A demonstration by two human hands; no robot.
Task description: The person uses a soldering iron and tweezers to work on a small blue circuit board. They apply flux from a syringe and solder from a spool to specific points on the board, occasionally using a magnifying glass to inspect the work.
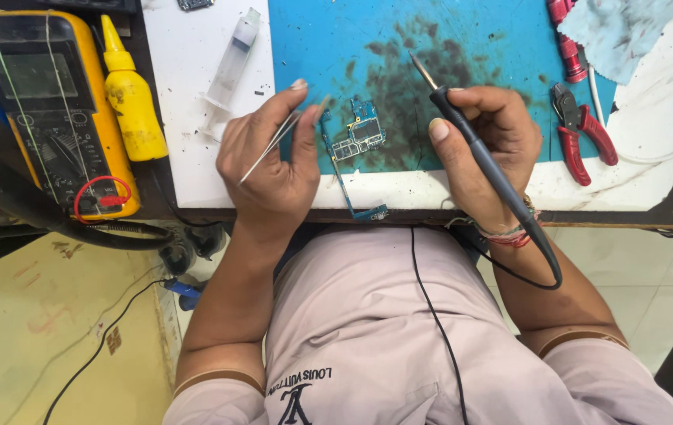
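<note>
My left hand [269, 157] pinches a pair of thin metal tweezers [277, 140], tips pointing toward a small blue circuit board [360, 138] lying on the stained blue mat [462, 39]. A narrow blue strip of the board runs down to the table's front edge. My right hand [482, 145] grips a black soldering iron [462, 130] like a pen, with its metal tip raised up and away above the board. The iron's black cable loops down past my wrist and over my lap.
A yellow multimeter [53, 102] and a yellow squeeze bottle [132, 98] stand at the left. A clear syringe [230, 67] lies on the white board. Red-handled cutters [580, 130], a red tool [566, 39] and a pale blue cloth [627, 27] sit at the right.
</note>
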